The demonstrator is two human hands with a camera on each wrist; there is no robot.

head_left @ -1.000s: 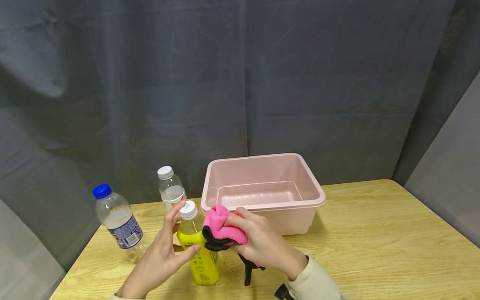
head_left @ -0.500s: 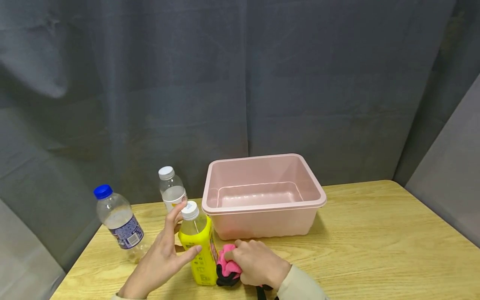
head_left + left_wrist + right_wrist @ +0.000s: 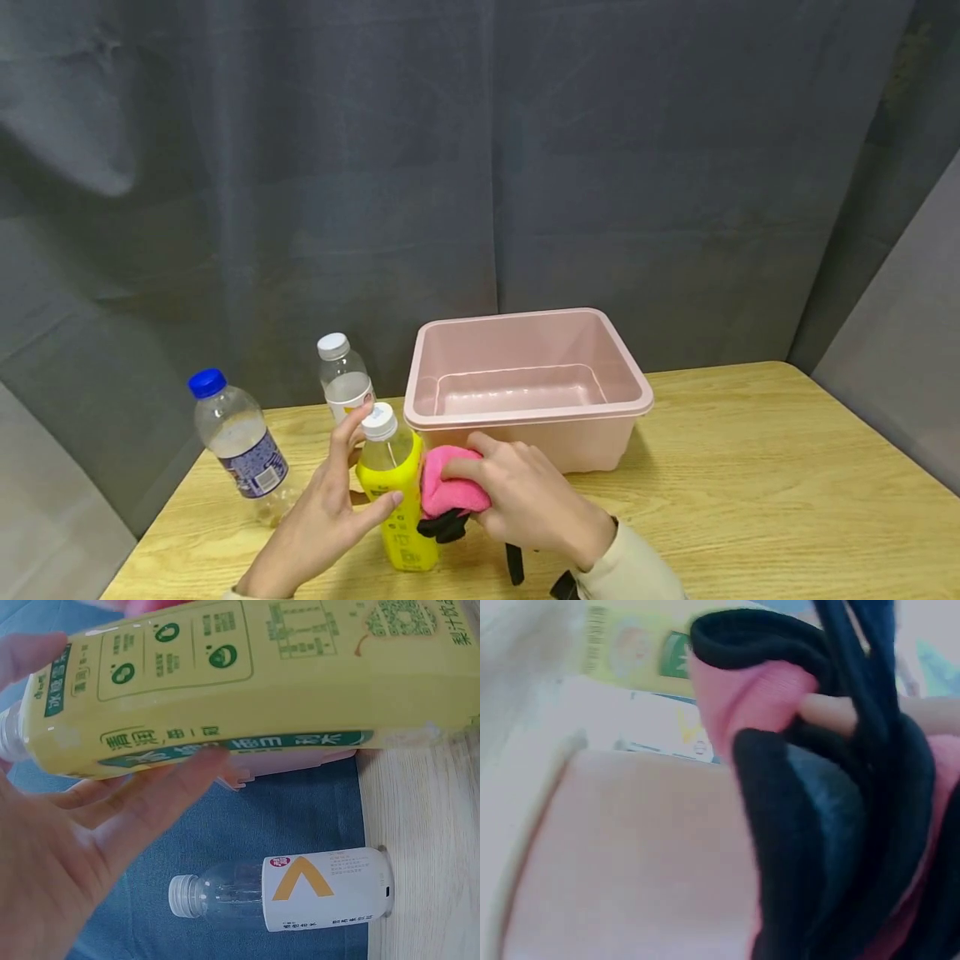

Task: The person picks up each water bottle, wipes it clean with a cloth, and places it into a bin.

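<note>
My left hand (image 3: 321,508) holds a yellow-labelled drink bottle (image 3: 405,533) upright on the table, thumb on the near side and fingers on the far side. The bottle has a white cap (image 3: 379,421), and its label also shows large in the left wrist view. In my right hand (image 3: 528,500) is a bunched pink cloth (image 3: 452,483) with black edging, against the bottle's right side. Black trim and a dark strap of the cloth fill much of the right wrist view, where a fingertip (image 3: 829,714) shows on the pink fabric.
A pink plastic bin (image 3: 525,421) stands behind my right hand. A clear bottle with a blue cap (image 3: 251,454) stands at the left, and a white-capped bottle (image 3: 322,889) with a white label stands farther back. The wooden table (image 3: 750,475) runs to a dark curtain (image 3: 637,208).
My right hand has moved the pink cloth down beside the bottle to the table, then back up along its right side. My left hand has stayed on the bottle.
</note>
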